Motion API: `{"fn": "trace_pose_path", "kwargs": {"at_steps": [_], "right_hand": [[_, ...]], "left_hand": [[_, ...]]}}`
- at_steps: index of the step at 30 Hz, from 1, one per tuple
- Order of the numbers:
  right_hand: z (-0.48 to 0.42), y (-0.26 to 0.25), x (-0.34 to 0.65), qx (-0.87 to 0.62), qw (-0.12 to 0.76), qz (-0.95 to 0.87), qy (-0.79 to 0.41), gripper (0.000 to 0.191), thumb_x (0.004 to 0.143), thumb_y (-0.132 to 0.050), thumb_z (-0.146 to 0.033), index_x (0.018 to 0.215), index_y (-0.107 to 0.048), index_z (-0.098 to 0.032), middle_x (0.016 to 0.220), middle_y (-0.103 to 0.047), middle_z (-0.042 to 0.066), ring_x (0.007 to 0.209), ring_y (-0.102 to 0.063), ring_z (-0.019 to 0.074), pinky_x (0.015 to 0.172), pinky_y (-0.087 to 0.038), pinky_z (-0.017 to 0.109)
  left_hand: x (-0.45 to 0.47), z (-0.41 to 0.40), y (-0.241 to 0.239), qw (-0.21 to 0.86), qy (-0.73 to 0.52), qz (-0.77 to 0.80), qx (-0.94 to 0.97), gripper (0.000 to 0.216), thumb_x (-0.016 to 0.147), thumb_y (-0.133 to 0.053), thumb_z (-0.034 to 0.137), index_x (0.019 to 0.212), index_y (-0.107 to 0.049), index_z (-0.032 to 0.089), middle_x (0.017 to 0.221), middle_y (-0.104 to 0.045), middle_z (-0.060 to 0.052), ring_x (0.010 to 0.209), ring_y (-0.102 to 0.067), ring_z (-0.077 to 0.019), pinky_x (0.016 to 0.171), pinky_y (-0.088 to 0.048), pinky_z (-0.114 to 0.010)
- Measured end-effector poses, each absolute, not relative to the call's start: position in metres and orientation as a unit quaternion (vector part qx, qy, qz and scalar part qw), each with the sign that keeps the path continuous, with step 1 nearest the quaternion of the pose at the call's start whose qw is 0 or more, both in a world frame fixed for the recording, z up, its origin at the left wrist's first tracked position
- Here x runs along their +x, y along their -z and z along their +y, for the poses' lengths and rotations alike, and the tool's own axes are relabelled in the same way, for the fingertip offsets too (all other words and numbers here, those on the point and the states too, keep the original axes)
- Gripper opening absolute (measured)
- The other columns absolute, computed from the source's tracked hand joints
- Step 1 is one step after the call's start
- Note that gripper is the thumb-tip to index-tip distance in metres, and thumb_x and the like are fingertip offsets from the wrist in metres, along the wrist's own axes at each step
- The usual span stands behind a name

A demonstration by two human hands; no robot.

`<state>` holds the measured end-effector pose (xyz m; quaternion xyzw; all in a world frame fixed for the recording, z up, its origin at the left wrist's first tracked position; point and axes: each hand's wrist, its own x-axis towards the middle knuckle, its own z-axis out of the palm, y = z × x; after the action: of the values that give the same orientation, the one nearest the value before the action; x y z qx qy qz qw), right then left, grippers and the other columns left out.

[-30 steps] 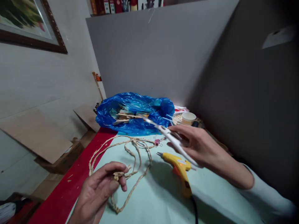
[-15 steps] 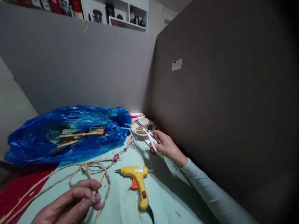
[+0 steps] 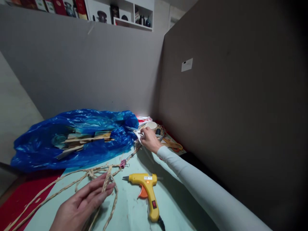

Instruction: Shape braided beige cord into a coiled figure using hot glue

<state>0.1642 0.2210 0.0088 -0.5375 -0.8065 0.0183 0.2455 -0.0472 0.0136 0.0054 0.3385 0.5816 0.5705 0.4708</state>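
My left hand [image 3: 80,205] rests low in view on the pale green mat, its fingers stretched out along a braided straw rope [image 3: 106,183] that lies across them. My right hand [image 3: 149,139] is reached far forward, closed round white-handled scissors [image 3: 137,132] beside the blue plastic bag [image 3: 72,138]. A yellow glue gun [image 3: 148,192] with a lit orange light lies on the mat between my arms.
Wooden sticks [image 3: 81,141] show inside the blue bag. A white cup [image 3: 151,125] and a woven disc [image 3: 158,131] sit in the far corner. Grey partition boards [image 3: 216,96] close off the back and right. A small pink binder clip [image 3: 122,164] grips the rope. Red cloth [image 3: 21,195] covers the table's left.
My right hand has carried the scissors forward from over the glue gun to the far corner by the bag. My left fingers have uncurled from a pinch on the rope to lie flat.
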Motion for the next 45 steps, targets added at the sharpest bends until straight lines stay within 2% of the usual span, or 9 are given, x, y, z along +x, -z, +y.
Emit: {"fn": "trace_pose_path", "kwargs": {"at_steps": [7,13,20,23,26,29,33,38,45], "right_hand": [[0.245,-0.002,0.130,-0.558,0.193,-0.806,0.024,0.034,0.098,-0.064,-0.033,0.128,-0.060,-0.017,0.128,-0.063,0.010,0.107,-0.066,0.0250,0.089,-0.057,0.046],[0.253,0.006,0.129,-0.543,0.156,-0.823,0.051,0.032,0.099,-0.063,-0.033,0.127,-0.061,-0.018,0.129,-0.062,0.010,0.108,-0.066,0.0249,0.090,-0.057,0.046],[0.211,-0.014,0.155,-0.524,0.163,-0.836,0.031,0.033,0.098,-0.064,-0.033,0.127,-0.060,-0.018,0.128,-0.063,0.010,0.108,-0.066,0.0251,0.090,-0.057,0.046],[0.162,-0.023,0.178,-0.526,0.157,-0.836,-0.005,0.021,0.100,-0.060,-0.033,0.109,-0.066,-0.015,0.103,-0.069,0.005,0.089,-0.068,0.0194,0.081,-0.056,0.039],[0.107,-0.024,0.202,-0.542,0.134,-0.828,-0.054,0.031,0.103,-0.051,-0.030,0.083,-0.068,-0.015,0.074,-0.068,0.005,0.067,-0.061,0.0164,0.064,-0.043,0.029],[0.067,-0.014,0.215,-0.550,0.103,-0.820,-0.124,0.039,0.102,-0.051,-0.041,0.076,-0.068,-0.017,0.065,-0.067,0.003,0.057,-0.056,0.0145,0.055,-0.032,0.028],[0.044,0.002,0.210,-0.573,0.093,-0.794,-0.183,0.046,0.089,-0.062,-0.062,0.083,-0.068,-0.017,0.072,-0.071,0.005,0.061,-0.059,0.0176,0.054,-0.027,0.028],[0.036,0.005,0.195,-0.593,0.104,-0.771,-0.207,0.033,0.088,-0.060,-0.049,0.086,-0.065,-0.016,0.073,-0.069,0.007,0.059,-0.055,0.0189,0.055,-0.022,0.030],[0.032,0.008,0.186,-0.614,0.138,-0.741,-0.234,0.015,0.083,-0.054,-0.027,0.085,-0.062,-0.015,0.071,-0.064,0.008,0.057,-0.046,0.0177,0.057,-0.020,0.032]], "left_hand": [[-0.048,0.011,0.000,0.554,-0.522,0.582,0.287,0.040,0.065,-0.092,0.031,0.099,-0.075,0.020,0.105,-0.083,-0.009,0.106,-0.075,-0.0265,0.082,-0.061,-0.020],[-0.041,0.014,0.004,0.504,-0.544,0.582,0.334,0.052,0.062,-0.092,0.041,0.098,-0.062,0.018,0.077,-0.081,-0.007,0.069,-0.078,-0.0261,0.065,-0.066,-0.031],[-0.041,0.012,0.007,0.503,-0.526,0.608,0.316,0.050,0.063,-0.091,0.038,0.099,-0.064,0.015,0.081,-0.082,-0.012,0.071,-0.079,-0.0253,0.067,-0.065,-0.028],[-0.042,0.012,0.006,0.501,-0.524,0.621,0.299,0.052,0.060,-0.091,0.037,0.098,-0.063,0.015,0.081,-0.082,-0.013,0.072,-0.078,-0.0251,0.067,-0.064,-0.027],[-0.043,0.014,0.006,0.493,-0.528,0.626,0.293,0.053,0.053,-0.093,0.037,0.093,-0.064,0.017,0.072,-0.080,-0.009,0.064,-0.076,-0.0235,0.061,-0.063,-0.026],[-0.044,0.016,0.009,0.488,-0.539,0.616,0.302,0.053,0.050,-0.094,0.038,0.089,-0.064,0.020,0.062,-0.074,-0.001,0.053,-0.068,-0.0196,0.051,-0.060,-0.026],[-0.042,0.016,0.011,0.499,-0.541,0.611,0.293,0.062,0.043,-0.097,0.042,0.091,-0.065,0.020,0.059,-0.069,0.001,0.047,-0.059,-0.0159,0.040,-0.052,-0.023],[-0.042,0.015,0.011,0.499,-0.551,0.610,0.275,0.055,0.045,-0.095,0.039,0.088,-0.068,0.019,0.058,-0.066,0.002,0.046,-0.051,-0.0095,0.039,-0.043,-0.016],[-0.047,0.014,0.011,0.513,-0.578,0.582,0.251,0.057,0.045,-0.094,0.032,0.096,-0.072,0.016,0.069,-0.071,-0.001,0.053,-0.055,-0.0109,0.045,-0.047,-0.018]]}}
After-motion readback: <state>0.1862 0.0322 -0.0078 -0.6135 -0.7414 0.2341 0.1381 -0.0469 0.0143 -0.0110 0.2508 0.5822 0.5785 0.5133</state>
